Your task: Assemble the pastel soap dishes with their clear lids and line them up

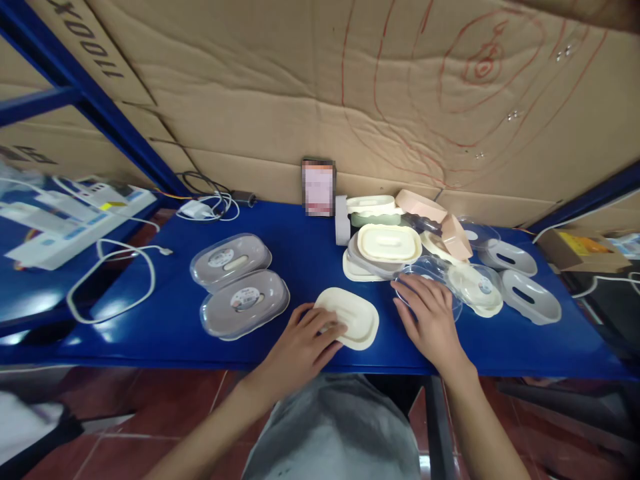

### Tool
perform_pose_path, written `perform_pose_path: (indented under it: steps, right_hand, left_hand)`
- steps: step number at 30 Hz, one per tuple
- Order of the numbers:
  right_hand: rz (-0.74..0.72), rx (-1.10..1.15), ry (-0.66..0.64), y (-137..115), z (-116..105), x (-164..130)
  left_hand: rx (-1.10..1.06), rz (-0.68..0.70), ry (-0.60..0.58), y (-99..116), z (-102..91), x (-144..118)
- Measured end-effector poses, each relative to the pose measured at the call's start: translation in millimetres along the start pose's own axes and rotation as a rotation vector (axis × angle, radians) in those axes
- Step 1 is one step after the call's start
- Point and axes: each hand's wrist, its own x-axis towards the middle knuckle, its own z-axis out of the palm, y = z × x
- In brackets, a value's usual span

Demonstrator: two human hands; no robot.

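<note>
Tray was gripped by the left hand; toward two o'clock, the open right hand seemingly sought a lid, needing a rim grip.

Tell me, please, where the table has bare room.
Bare table shows between the white cable and lidded dishes, and between those dishes and the stack, beyond the left hand. Crowded: from the stack rightward to the grey trays.

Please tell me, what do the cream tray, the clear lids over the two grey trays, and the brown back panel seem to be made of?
Cream tray: probably plastic, matte; smooth surface, moulded-looking rounded rim.
Clear lids: likely plastic, glossy; grey shows through them.
Brown back panel: cardboard, dull; creases, folds.
</note>
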Motion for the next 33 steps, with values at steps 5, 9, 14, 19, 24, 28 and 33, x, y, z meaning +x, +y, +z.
perform_pose_path:
  steps: [5,9,14,19,24,28,33]
  right_hand:
    - [-0.042,-0.099,-0.046,-5,18,38]
    - [-0.027,-0.141,-0.07,1,26,53]
    - [0.107,0.144,0.039,15,12,58]
    - [0.174,0.406,0.243,9,-2,50]
    - [-0.163,0.303,0.129,-31,3,22]
    - [-0.268,0.248,-0.03,-60,10,0]
    - [-0.247,0.254,-0.086,-74,16,-14]
  left_hand:
    - [-0.037,-0.023,0.078,-3,-2.9,-17]
    - [-0.056,-0.044,0.106,-6,-1.4,-19]
    - [-0.092,-0.078,0.15,-6,1.4,-23]
    - [-0.098,-0.15,0.161,-5,4.5,-28]
    - [-0.088,-0.177,0.247,-5,7.5,-30]
    - [-0.051,-0.155,0.278,-5,6.5,-28]
    - [-0.093,-0.137,0.096,-7,3.4,-23]
